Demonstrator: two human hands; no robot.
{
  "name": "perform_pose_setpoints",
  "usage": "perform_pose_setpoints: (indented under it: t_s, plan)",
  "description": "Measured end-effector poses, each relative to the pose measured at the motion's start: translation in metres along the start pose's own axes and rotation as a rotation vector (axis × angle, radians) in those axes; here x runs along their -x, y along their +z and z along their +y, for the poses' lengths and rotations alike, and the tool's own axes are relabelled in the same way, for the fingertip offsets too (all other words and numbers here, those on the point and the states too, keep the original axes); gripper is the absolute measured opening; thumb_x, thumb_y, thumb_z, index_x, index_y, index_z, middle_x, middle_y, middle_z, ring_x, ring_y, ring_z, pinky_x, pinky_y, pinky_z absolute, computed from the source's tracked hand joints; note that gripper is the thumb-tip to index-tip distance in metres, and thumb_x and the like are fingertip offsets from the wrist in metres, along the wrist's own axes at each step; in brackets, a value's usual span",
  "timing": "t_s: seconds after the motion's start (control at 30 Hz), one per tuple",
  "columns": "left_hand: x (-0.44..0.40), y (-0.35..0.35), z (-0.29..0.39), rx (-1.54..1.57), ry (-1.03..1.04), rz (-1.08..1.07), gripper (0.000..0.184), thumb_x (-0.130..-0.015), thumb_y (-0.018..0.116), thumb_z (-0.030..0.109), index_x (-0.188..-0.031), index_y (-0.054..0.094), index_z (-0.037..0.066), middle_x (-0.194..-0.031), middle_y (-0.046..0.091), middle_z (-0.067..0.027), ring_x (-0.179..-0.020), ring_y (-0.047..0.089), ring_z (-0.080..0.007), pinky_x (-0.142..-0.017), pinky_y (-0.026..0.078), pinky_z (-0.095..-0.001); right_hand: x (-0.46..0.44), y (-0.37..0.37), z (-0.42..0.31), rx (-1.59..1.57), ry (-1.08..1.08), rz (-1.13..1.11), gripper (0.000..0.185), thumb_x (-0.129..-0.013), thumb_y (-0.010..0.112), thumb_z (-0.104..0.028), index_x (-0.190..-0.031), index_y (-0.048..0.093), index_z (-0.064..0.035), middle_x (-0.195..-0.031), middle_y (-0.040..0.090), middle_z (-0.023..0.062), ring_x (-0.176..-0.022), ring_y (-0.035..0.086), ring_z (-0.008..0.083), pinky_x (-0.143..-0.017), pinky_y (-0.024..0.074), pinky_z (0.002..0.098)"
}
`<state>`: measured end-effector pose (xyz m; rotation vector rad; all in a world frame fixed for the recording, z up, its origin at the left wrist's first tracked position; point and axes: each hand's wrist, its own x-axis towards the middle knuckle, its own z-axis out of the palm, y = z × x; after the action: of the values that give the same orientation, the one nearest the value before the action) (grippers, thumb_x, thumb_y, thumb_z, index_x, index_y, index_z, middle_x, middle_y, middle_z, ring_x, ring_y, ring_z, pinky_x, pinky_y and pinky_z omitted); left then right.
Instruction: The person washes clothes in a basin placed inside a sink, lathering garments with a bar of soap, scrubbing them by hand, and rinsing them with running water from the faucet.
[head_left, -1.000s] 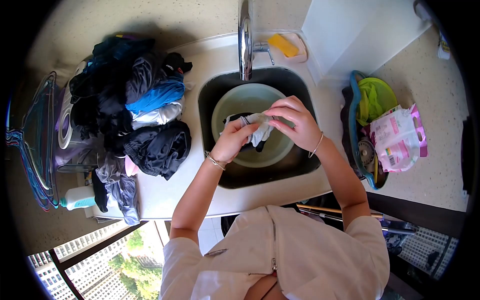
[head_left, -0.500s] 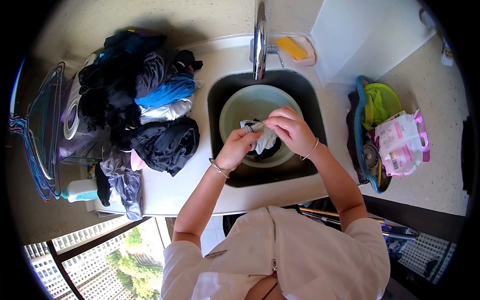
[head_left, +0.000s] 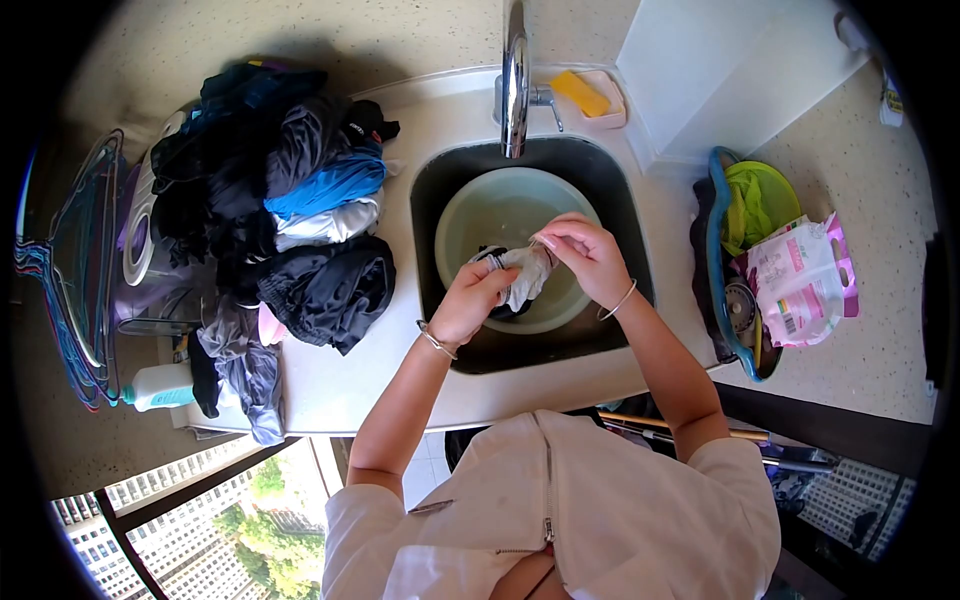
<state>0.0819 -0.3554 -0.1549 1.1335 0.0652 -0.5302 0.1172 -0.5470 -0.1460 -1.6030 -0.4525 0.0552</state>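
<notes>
Striped pale cloth (head_left: 528, 282) spanning my two hands, over one basin (head_left: 461, 193) in one sink (head_left: 628, 215)
Less black fabric (head_left: 512, 311) is showing beneath than a moment ago, so the pale part is lying more exposed, I judge; my left hand (head_left: 472, 303) is gripping it, my right hand (head_left: 593, 262) is pinching its fingers closed beside it, whether on cloth I can't tell; one faucet (head_left: 514, 90), one sponge (head_left: 580, 93) are sitting beyond.

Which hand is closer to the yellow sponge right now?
Right. The right hand is over the basin, on the near side of the sponge. The left hand is farther away, nearer the body and left of it, gripping the light cloth.
</notes>
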Motion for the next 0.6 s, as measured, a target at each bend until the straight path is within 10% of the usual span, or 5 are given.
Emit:
perform_pose_setpoints:
  t_s: [0.07, 0.17, 0.6]
  plan:
    - [-0.004, -0.008, -0.005, 0.026, -0.023, -0.03, 0.025, -0.086, 0.048, 0.006, -0.108, 0.056, -0.004, -0.093, 0.062, -0.0054, -0.081, 0.058, -0.0099, -0.071, 0.045, -0.0223, -0.001, -0.001, -0.003, -0.061, 0.016, 0.025, 0.011, -0.084, 0.055, 0.001, -0.093, 0.062, 0.0024, -0.092, 0.055, 0.0066, -0.079, 0.055, 0.0117, -0.07, 0.0459, 0.0214]
    - [-0.006, -0.004, -0.006, 0.056, 0.009, 0.009, 0.018, -0.086, 0.052, 0.013, -0.095, 0.062, 0.002, -0.073, 0.055, 0.0051, -0.058, 0.04, -0.0003, -0.051, 0.031, -0.0167, 0.0, -0.002, -0.011, 0.186, -0.101, -0.01, 0.009, -0.082, 0.058, 0.0, -0.09, 0.063, 0.0008, -0.088, 0.057, 0.0059, -0.076, 0.055, 0.0131, -0.067, 0.0452, 0.0246]
    - [0.001, 0.007, -0.001, -0.165, 0.097, 0.021, 0.02, -0.086, 0.055, 0.012, -0.101, 0.062, 0.0, -0.081, 0.061, 0.0025, -0.068, 0.05, -0.0031, -0.063, 0.041, -0.0182, 0.003, 0.003, -0.01, 0.519, -0.345, -0.08, 0.007, -0.078, 0.059, 0.002, -0.085, 0.059, 0.0004, -0.087, 0.055, 0.0094, -0.079, 0.053, 0.0255, -0.07, 0.0445, 0.0319]
